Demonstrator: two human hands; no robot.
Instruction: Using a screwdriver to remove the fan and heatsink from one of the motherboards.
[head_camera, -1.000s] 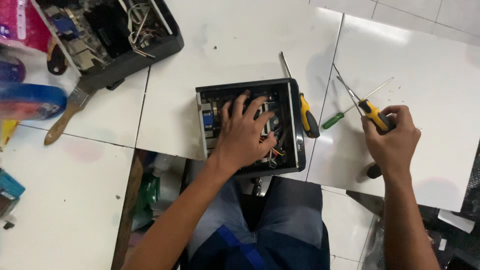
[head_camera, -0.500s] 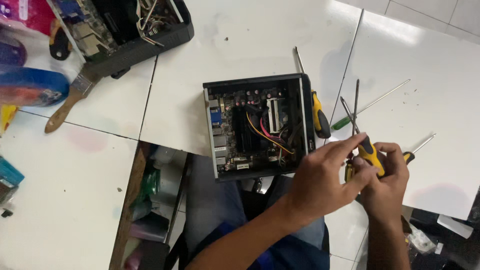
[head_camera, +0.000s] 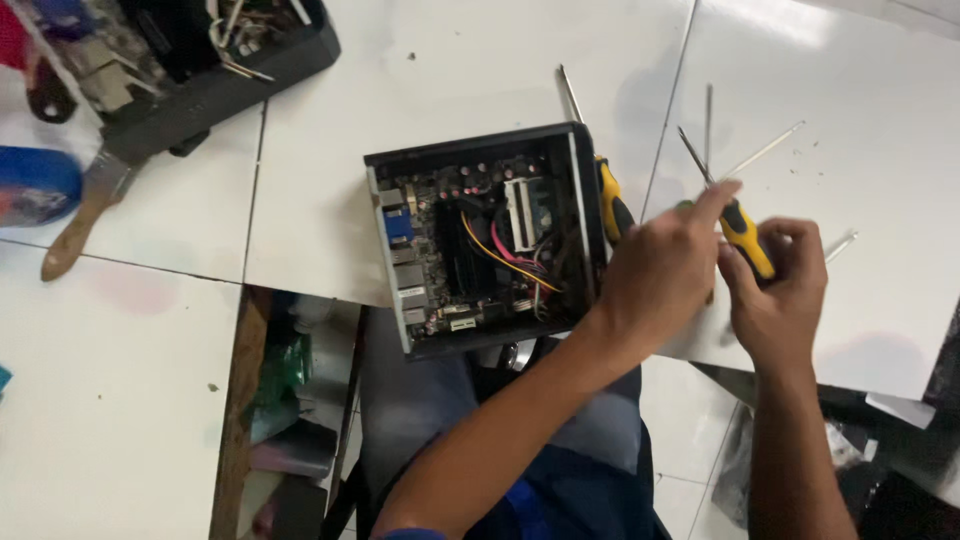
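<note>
At nine o'clock from my hands I see the open black computer case (head_camera: 480, 235) lying flat on the white worktop (head_camera: 450, 80), its circuit board and coloured wires exposed. Beyond it, at ten o'clock, a wooden-handled brush (head_camera: 85, 215) lies near a black tray of parts (head_camera: 190, 70) in the far corner.

Just beside the case's right wall, touching it or nearly so, a yellow-and-black screwdriver (head_camera: 610, 200) lies with its shaft pointing to twelve o'clock.

My left hand (head_camera: 665, 275) reaches across my body to the right of the case. Its fingers are curled, the forefinger stretched out to touch the top of the yellow-handled screwdriver (head_camera: 745, 240) at two o'clock from the palm; I cannot tell whether this grip is clamped on anything.

My right hand (head_camera: 775, 300) sits at three o'clock from the left one, its grip closed around that yellow handle, thumb and fingers pressed on it. The blade rises out of the grip toward eleven o'clock. More thin metal shafts (head_camera: 765, 150) lie on the worktop just past both hands at twelve to one o'clock.
</note>
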